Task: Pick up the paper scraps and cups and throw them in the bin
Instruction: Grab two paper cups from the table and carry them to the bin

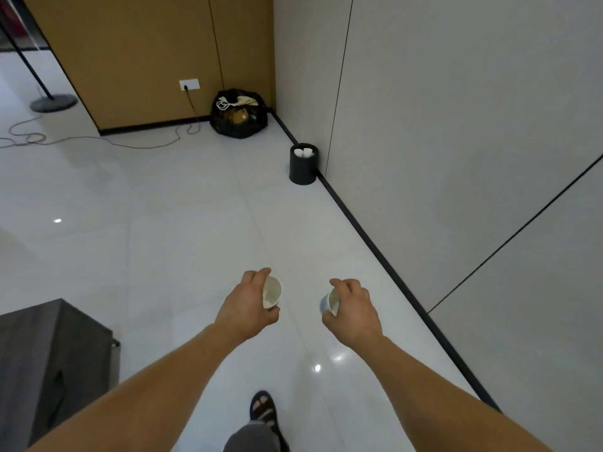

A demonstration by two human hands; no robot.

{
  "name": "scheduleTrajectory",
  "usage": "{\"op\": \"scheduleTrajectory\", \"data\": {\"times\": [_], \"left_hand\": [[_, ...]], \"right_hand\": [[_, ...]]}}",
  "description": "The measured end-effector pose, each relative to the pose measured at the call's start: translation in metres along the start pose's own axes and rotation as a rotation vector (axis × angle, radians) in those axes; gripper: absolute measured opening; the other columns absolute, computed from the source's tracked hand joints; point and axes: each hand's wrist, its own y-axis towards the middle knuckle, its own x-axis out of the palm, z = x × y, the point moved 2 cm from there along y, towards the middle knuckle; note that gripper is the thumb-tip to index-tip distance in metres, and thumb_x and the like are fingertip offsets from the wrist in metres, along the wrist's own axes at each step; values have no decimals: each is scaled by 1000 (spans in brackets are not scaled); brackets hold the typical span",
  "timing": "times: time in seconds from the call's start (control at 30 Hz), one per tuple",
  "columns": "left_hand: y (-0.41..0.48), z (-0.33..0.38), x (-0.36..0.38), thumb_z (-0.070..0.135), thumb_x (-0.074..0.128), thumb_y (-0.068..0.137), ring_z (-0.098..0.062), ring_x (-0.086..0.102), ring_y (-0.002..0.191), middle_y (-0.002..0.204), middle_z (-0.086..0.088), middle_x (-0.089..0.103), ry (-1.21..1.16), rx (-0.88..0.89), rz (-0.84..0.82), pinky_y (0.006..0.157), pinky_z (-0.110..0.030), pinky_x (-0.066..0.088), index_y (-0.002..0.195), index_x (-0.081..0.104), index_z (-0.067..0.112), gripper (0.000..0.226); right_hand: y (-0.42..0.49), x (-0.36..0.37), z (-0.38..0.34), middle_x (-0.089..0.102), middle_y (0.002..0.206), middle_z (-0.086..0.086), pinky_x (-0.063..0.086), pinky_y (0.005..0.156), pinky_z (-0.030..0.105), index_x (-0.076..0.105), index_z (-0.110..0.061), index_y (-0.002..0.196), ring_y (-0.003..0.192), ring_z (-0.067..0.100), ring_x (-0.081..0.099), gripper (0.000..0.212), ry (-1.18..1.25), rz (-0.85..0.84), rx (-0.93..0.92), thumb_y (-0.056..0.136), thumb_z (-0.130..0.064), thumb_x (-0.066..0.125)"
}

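My left hand (248, 303) grips a white paper cup (272, 291), its mouth turned to the right. In my right hand (354, 309) is a second paper cup (329, 304) with a bluish outside, its mouth facing left. Both hands are held out over the white tiled floor. A small black bin (302, 168) stands ahead on the floor against the grey wall, well beyond my hands. Two white cups (303, 152) show inside its top. No paper scraps are visible.
A full black rubbish bag (239, 114) sits in the far corner. A cable (107, 141) trails across the floor from a wall socket (189, 84). A black stand base (54, 102) is far left, and a dark cabinet (49, 360) near left. My sandalled foot (262, 407) is below.
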Motion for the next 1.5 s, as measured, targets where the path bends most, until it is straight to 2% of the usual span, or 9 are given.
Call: {"op": "scheduleTrajectory", "data": {"times": [0.27, 0.67, 1.07, 1.23, 1.5], "left_hand": [[197, 20, -13, 39, 69, 79, -24, 53, 113, 141, 1, 35, -19, 32, 4, 88, -35, 50, 146, 26, 24, 80], [477, 67, -59, 39, 71, 77, -24, 53, 110, 138, 1, 36, 31, 130, 27, 87, -33, 48, 145, 27, 25, 82], [731, 77, -92, 39, 71, 78, -25, 52, 113, 140, 2, 35, 30, -30, 111, 91, -34, 49, 145, 26, 25, 82], [821, 61, -89, 39, 73, 78, -23, 50, 117, 142, 2, 34, 17, -72, 72, 95, -33, 48, 145, 25, 26, 84], [1022, 20, -93, 38, 74, 76, -22, 50, 116, 139, 1, 37, -30, -47, -10, 93, -30, 47, 145, 28, 23, 84]], "right_hand": [[184, -36, 4, 35, 142, -3, 46, 89, 31, 34, -26, 145, 126, 19, 35, 64, -32, 29, -6, 87, -29, 59], [448, -100, 11, 37, 139, -1, 44, 90, 31, 37, -24, 143, 124, 22, 38, 63, -17, 131, 2, 85, -30, 60], [740, -145, 16, 36, 140, -1, 41, 96, 32, 34, -25, 145, 125, 22, 37, 65, -35, 43, -115, 86, -31, 60], [841, -137, 11, 35, 142, -2, 44, 95, 32, 33, -27, 146, 127, 20, 36, 66, -34, -8, -132, 86, -34, 59], [1025, -123, 2, 34, 143, -4, 42, 98, 30, 34, -28, 145, 127, 19, 36, 65, -35, -62, -23, 85, -35, 59]]}}
